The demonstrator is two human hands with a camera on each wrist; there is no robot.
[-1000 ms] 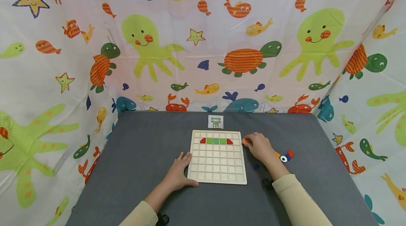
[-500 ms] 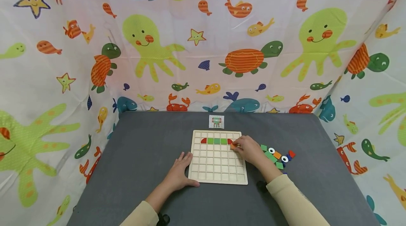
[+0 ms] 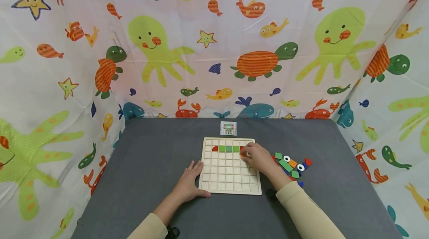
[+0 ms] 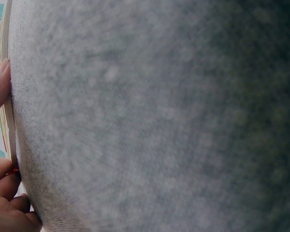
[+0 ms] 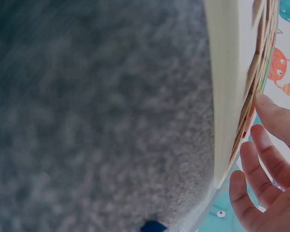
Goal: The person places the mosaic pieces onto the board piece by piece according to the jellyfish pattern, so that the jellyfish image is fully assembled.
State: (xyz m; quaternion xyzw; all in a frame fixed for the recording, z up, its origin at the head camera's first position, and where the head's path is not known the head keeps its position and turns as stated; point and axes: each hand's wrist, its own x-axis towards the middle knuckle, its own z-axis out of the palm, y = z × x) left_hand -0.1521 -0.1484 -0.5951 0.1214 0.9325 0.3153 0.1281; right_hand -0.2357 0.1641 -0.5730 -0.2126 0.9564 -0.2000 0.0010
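Note:
A light wooden grid board lies on the dark grey table. My left hand rests against its left side, fingers spread along the edge and the thumb at the near corner. Over the upper right cells, my right hand pinches an orange block with thumb and fingertips; the fingers hide it in the head view. The board's second row holds a red rounded piece, several green squares and another red piece, partly covered by the right fingers.
A small picture card lies beyond the board. Right of the board are loose pieces: a green block, an orange block, a black-and-white round piece, a red piece and a blue piece. A printed cloth hangs behind.
My right hand has carried the orange block leftward from beside the board onto its upper right cells, uncovering the loose pieces at the right. My left hand has stayed at the board's left edge.

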